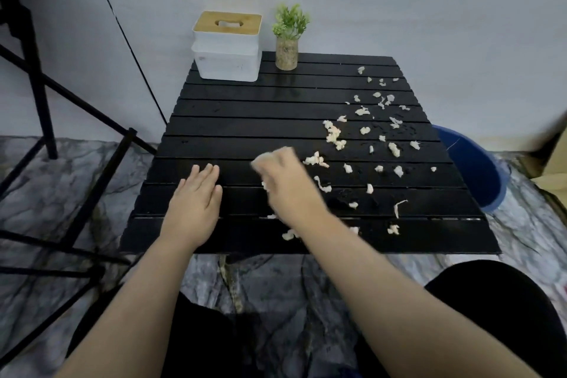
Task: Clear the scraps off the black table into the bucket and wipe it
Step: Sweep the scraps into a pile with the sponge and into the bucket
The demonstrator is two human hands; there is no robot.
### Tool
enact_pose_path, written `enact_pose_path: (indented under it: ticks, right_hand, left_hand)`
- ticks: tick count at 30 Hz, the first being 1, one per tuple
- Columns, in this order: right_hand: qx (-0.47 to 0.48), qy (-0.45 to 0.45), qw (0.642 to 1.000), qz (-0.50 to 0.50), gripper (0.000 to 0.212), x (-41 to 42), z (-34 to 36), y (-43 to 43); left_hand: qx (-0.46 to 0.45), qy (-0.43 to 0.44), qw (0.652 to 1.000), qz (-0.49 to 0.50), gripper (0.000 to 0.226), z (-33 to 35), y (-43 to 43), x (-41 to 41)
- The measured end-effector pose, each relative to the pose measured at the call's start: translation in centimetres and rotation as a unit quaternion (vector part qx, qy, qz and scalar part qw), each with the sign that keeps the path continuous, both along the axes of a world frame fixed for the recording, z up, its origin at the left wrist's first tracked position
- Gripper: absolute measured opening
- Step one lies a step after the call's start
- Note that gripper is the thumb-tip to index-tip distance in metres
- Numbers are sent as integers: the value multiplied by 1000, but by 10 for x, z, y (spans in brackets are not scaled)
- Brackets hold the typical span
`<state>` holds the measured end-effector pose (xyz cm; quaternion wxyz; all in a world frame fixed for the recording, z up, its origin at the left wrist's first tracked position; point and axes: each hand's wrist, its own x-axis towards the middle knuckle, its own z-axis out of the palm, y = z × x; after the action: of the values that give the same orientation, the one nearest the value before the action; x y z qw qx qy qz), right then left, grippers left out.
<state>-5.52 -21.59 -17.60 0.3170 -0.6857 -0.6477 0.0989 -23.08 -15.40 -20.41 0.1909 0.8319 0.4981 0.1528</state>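
Observation:
Several pale scraps point(333, 134) lie scattered over the right half of the black slatted table point(245, 126). My left hand point(196, 193) rests flat on the table's near left part, fingers together and holding nothing. My right hand point(283, 175) is blurred with motion near the table's middle, its edge down among the scraps; whether it holds anything I cannot tell. A blue bucket point(472, 169) stands on the floor just past the table's right edge, partly hidden by the tabletop.
A white tissue box with a wooden lid point(227, 49) and a small potted plant point(288, 37) stand at the table's far edge against the wall. A black metal stand point(40, 95) rises on the left. My legs show below the table's near edge.

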Motion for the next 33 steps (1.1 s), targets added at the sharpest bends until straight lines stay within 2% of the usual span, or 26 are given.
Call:
enact_pose_path:
  ticks: [3,5,8,11,15,17,19,22,24,26,28,30,33]
  right_hand:
    - [-46,-75,995,55,43,-29,-14,-4]
    - [-64,-86,994,12,47,-5,-16,-2]
    - [-96,-67,987,-107,43,56,-7,-2]
    - [-52,-33,984,-168,37,75,9,-8]
    - [-10,-32,999,-18,43,0,9,-31]
    - [-34,-58,996,59,46,-43,-3,-54]
    - [-58,-84,991,81,49,-51,-12,-73]
    - [-13,-83,996,3,43,-12,-14,-79]
    - [-18,-82,994,-67,40,21,-11,-72]
    - [-20,-41,990,-135,33,47,-6,-66]
    - [11,-3,987,-158,29,49,-1,-64]
    - [33,-14,995,-91,26,23,-1,-68]
    - [5,-60,998,36,25,-33,-20,-79]
  left_hand:
    - [10,53,999,-7,50,-7,-14,1]
    - [18,77,997,-10,51,-9,-14,1]
    - [28,104,994,-11,53,-11,-14,1]
    - [32,111,993,-10,53,-12,-14,2]
    - [35,105,994,-10,53,-11,-14,1]
    - [32,109,993,-11,52,-10,-14,1]
    - [30,111,993,-9,52,-9,-14,2]
    - [27,118,993,-6,52,-10,-15,3]
    - [25,121,992,-5,52,-9,-15,3]
    - [24,122,992,-6,52,-8,-16,3]
    - [25,123,992,-6,52,-8,-15,3]
    - [26,123,992,-5,52,-8,-15,3]
    - [25,117,993,-3,52,-9,-14,2]
